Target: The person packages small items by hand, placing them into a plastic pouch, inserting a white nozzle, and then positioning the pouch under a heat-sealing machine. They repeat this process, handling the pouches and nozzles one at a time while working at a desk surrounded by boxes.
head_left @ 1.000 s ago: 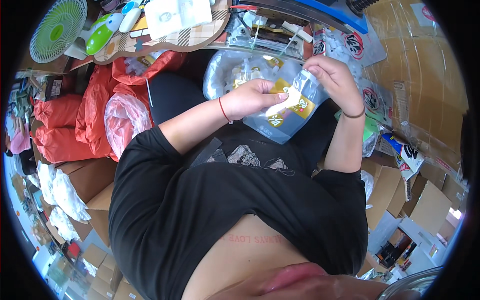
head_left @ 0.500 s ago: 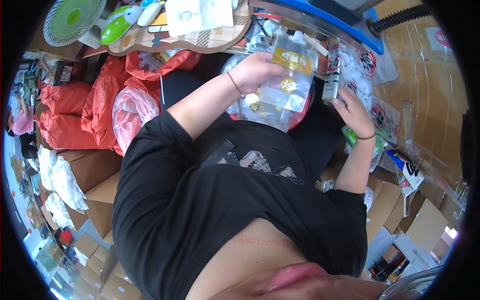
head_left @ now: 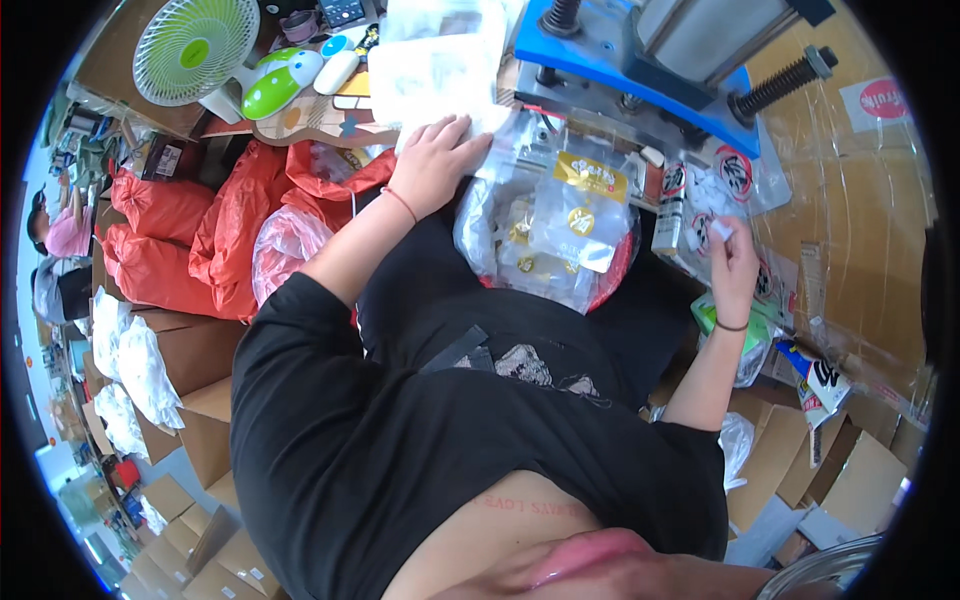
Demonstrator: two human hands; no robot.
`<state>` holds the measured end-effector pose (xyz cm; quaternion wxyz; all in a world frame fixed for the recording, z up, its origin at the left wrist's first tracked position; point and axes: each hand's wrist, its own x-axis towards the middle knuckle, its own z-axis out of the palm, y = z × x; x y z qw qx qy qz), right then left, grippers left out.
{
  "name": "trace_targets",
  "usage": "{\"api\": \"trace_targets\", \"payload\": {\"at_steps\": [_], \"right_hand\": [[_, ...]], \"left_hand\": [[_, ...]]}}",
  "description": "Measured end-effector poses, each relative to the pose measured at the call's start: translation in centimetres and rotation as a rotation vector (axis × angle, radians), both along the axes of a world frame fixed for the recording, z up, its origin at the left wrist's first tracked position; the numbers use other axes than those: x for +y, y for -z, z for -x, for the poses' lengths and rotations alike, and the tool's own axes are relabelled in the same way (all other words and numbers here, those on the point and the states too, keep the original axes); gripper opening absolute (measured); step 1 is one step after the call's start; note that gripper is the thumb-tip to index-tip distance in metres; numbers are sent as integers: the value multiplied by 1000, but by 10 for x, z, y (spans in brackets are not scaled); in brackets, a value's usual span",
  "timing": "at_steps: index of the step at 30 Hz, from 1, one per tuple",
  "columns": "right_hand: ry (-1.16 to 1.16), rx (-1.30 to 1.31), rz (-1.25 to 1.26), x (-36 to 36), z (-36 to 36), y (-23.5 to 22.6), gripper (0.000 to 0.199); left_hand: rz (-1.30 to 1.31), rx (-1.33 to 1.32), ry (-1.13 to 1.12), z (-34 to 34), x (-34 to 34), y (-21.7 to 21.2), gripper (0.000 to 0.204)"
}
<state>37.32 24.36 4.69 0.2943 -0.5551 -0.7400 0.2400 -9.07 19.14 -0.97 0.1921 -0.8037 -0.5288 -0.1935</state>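
Observation:
My left hand [head_left: 437,165] lies with fingers stretched on the edge of a stack of clear plastic pouches [head_left: 430,85]. By its thumb is a loose translucent pouch [head_left: 508,145]. My right hand [head_left: 737,270] pinches a small white cap [head_left: 722,231] above a heap of similar white pieces [head_left: 708,195]. Between my hands, a clear spout pouch with a gold band [head_left: 580,215] lies on several others in a round red container [head_left: 628,255] lined with clear plastic.
A blue-framed press [head_left: 620,60] stands at the far right, beside a tall cardboard box [head_left: 860,180]. A cylindrical can [head_left: 668,215] is left of the white pieces. Red bags [head_left: 160,265] and a green-white fan [head_left: 195,55] are at left. Open cartons [head_left: 800,450] stand lower right.
My left hand has let go of the gold-banded pouch onto the pile and moved left to the stack. My right hand has shifted slightly down and right and now pinches a white cap.

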Motion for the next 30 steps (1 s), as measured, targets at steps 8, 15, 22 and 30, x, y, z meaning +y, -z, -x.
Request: {"api": "trace_targets", "payload": {"at_steps": [8, 15, 22, 30], "right_hand": [[-370, 161, 113, -17, 82, -23, 16], [-451, 453, 114, -2, 120, -20, 16], [-486, 310, 287, -3, 82, -12, 33], [-79, 363, 394, 4, 30, -13, 28]], "left_hand": [[778, -1156, -2, -58, -19, -19, 22], [983, -1313, 186, -123, -28, -4, 23], [1435, -1705, 384, -148, -46, 5, 24], [1440, -1854, 309, -135, 4, 2, 29]]}}
